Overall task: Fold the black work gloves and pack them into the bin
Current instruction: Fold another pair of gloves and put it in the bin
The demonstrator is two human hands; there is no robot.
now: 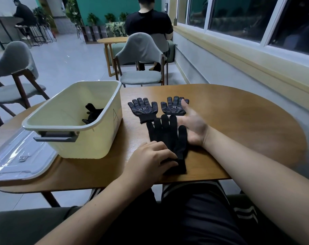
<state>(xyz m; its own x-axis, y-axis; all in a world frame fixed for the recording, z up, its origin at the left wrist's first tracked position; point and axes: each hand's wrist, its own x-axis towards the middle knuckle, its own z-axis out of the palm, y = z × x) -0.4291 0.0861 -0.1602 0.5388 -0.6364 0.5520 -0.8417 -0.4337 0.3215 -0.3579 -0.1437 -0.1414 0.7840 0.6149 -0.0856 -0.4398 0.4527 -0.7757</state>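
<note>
In bin [90, 144], gloves [93, 112] partly hidden behind its wall; count unclear. Clear lid [17, 156] at left edge of table [238, 121] cut by frame. Print on dotted gloves [142, 109] unreadable

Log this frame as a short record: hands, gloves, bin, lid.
left hand: left hand rests on the cuff end of the plain black glove
right hand: right hand open, thumb up, beside that glove's fingers; its own fingers hidden
far gloves: left dotted glove and right dotted glove, flat, dots up, side by side
bin: cream bin, uncovered, on the wooden table, black gloves inside
lid: clear lid, lying left of the bin
</note>
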